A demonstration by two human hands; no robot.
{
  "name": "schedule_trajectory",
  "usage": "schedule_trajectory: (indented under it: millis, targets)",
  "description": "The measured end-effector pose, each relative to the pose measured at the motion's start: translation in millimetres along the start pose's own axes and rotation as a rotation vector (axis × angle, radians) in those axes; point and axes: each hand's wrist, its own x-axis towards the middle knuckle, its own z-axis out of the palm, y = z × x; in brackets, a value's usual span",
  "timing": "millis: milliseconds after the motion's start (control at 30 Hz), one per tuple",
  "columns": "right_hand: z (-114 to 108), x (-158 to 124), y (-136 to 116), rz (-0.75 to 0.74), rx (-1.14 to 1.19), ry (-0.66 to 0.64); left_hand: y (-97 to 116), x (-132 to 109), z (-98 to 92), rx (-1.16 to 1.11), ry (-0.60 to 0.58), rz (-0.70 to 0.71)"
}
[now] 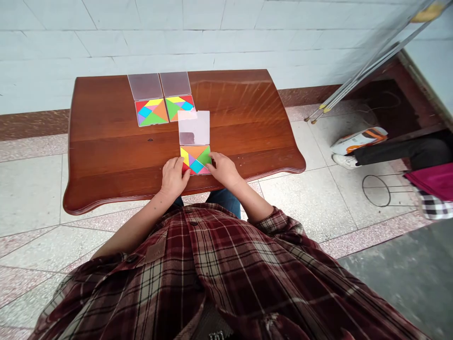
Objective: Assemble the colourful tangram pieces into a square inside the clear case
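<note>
Left hand (pixel 173 177) and right hand (pixel 223 170) lying flat, fingers loose, no closed grip, fingertips on sides of tangram square (pixel 195 159); square near front edge of wooden table (pixel 106 156), clear plastic sheet (pixel 194 127) just beyond. Pieces probably thin, light, stiff, slippery: better slid flat or pinched at outer edges. Parts of square under fingers; piece thickness hard to make out; far tangram square (pixel 180 106) overlapped at one corner by same sheet

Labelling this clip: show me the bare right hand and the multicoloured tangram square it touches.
Bare right hand (pixel 223 170), head view, back of the hand.
Multicoloured tangram square (pixel 195 158), head view, its middle.
</note>
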Motion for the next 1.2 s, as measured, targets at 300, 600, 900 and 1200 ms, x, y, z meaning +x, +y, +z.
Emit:
schedule_trajectory:
  millis: [300, 600, 900, 1200]
  targets:
    - [6, 15, -4, -0.059, -0.024, -0.025, -1, 10, -0.6, 0.071, -0.146, 0.147]
    - [4, 6, -10, -0.016, -0.126, -0.044, -6, 8, 11.0, 0.060, -0.149, 0.245]
    - [-1, -4, 4, 0.109, -0.212, -0.010, 6, 9, 14.1, 0.022, -0.145, 0.328]
    - [-2, -3, 10, 0.075, -0.187, -0.042, 0, 11, 14.2, -0.037, -0.148, 0.333]
